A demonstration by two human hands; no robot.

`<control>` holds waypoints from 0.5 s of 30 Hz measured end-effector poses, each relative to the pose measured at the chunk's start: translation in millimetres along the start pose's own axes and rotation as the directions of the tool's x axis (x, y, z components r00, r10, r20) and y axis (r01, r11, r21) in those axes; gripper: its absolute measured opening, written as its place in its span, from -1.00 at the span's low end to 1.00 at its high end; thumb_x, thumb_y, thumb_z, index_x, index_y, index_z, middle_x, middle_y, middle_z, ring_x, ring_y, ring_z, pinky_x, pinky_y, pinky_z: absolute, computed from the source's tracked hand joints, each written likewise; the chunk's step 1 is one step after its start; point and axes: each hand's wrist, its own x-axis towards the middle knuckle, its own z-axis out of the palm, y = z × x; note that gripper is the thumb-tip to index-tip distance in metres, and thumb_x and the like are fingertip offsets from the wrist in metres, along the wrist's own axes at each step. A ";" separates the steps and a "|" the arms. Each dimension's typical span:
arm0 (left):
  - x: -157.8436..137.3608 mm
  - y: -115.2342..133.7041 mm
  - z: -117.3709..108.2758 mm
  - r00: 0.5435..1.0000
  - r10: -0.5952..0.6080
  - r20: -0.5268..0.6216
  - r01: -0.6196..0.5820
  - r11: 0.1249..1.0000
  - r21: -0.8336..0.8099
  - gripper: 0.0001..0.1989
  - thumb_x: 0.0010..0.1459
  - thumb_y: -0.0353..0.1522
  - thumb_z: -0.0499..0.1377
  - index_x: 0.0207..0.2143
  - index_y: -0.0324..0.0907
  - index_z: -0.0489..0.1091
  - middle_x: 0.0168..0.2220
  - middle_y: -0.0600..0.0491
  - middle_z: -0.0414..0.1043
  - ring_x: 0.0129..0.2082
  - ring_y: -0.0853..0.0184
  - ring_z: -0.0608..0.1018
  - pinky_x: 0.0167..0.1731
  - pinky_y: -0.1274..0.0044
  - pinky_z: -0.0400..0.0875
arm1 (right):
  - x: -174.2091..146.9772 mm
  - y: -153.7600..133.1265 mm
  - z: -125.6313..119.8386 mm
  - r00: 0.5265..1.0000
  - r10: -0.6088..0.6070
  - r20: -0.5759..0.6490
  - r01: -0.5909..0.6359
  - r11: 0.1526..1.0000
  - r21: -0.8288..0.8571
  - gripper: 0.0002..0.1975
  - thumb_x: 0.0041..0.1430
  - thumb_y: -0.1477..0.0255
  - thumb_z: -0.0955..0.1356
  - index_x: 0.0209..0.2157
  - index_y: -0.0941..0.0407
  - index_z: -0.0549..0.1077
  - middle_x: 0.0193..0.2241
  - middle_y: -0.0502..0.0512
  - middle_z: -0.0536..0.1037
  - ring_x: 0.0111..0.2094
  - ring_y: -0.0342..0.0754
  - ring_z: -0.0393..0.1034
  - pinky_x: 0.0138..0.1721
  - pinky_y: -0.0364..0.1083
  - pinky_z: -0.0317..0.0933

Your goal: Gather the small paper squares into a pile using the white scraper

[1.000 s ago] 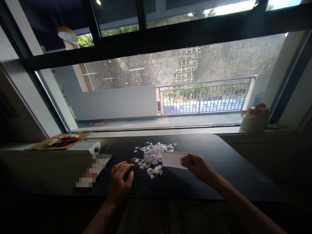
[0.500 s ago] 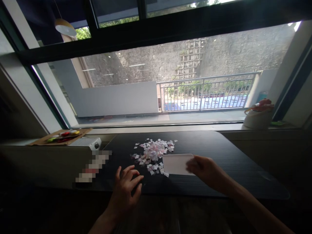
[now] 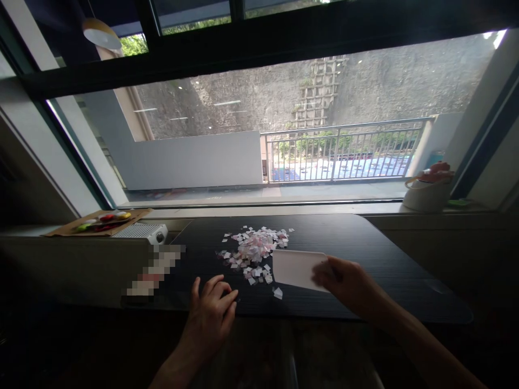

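Note:
A loose heap of small white and pinkish paper pieces [image 3: 255, 246] lies on the dark table [image 3: 344, 237]. My right hand [image 3: 338, 278] grips the right end of a flat white card [image 3: 298, 267] with a rounded upper corner. The card's left edge is beside the right side of the heap. A few pieces sit apart from the rest, one small clump [image 3: 278, 293] just below the card. In front of the heap, at the table's near edge, my left hand [image 3: 214, 305] is loosely curled with its fingers apart, and I see nothing in it.
A white heater-like box [image 3: 148, 233] stands left of the table, by brown cardboard [image 3: 60, 229] bearing colourful items. On the sill at right is a white bucket [image 3: 425, 197] with reddish things in it. A large window [image 3: 203, 162] rises behind the table.
The card in my right hand has shifted slightly right and away from the heap, its right end tilting lower. My left hand has stayed almost in place, its thumb and index finger a little closer together.

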 end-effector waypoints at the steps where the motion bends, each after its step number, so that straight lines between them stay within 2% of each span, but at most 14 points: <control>1: -0.1 -0.1 -0.5 1.000 0.000 0.014 0.000 1.000 0.001 -0.72 0.11 -0.41 0.05 -0.17 0.00 0.45 -0.24 0.04 0.48 -0.01 0.08 0.40 0.05 -0.08 0.01 | 2.8 -2.1 3.0 1.000 -0.010 0.003 0.010 1.000 -0.009 -0.84 0.07 0.32 0.32 -0.42 0.12 0.45 -0.51 0.01 0.55 -0.48 -0.08 0.41 -0.47 -0.15 0.23; 4: -0.7 -1.0 0.2 1.000 0.000 0.022 -0.001 1.000 0.010 -0.72 0.12 -0.40 0.04 -0.15 -0.01 0.44 -0.24 0.02 0.48 0.00 0.08 0.40 0.05 -0.07 0.02 | 9.2 -6.8 10.5 0.999 -0.036 0.011 0.037 0.996 -0.084 -0.85 0.09 0.34 0.30 -0.46 0.12 0.41 -0.55 -0.03 0.49 -0.52 -0.11 0.36 -0.50 -0.16 0.17; 7: -1.6 -1.2 3.4 1.000 0.004 -0.013 -0.004 1.000 0.014 -0.71 0.12 -0.39 0.03 -0.15 -0.01 0.45 -0.24 0.01 0.47 -0.02 0.09 0.41 0.05 -0.05 0.02 | 6.4 -4.7 8.9 1.000 -0.015 -0.016 0.013 0.986 -0.167 -0.85 0.08 0.35 0.30 -0.48 0.12 0.40 -0.58 -0.04 0.47 -0.53 -0.12 0.33 -0.50 -0.16 0.14; 11: -2.6 0.8 7.0 0.998 -0.012 -0.068 0.012 1.000 -0.003 -0.71 0.09 -0.42 0.03 -0.19 -0.04 0.46 -0.26 0.01 0.47 -0.03 0.10 0.41 0.06 -0.05 0.00 | -9.5 4.4 -1.6 0.997 0.062 -0.041 -0.064 0.996 -0.057 -0.85 0.04 0.33 0.31 -0.46 0.12 0.43 -0.56 -0.02 0.50 -0.51 -0.09 0.36 -0.50 -0.15 0.19; 15: -2.8 2.8 6.5 0.998 -0.023 -0.063 0.023 1.000 -0.003 -0.71 0.09 -0.42 0.03 -0.19 -0.04 0.47 -0.26 0.01 0.47 -0.03 0.11 0.41 0.07 -0.04 0.00 | -24.6 5.4 -4.9 0.991 0.114 -0.076 -0.113 0.993 0.023 -0.85 0.01 0.33 0.33 -0.47 0.13 0.44 -0.58 -0.01 0.50 -0.55 -0.09 0.36 -0.51 -0.15 0.20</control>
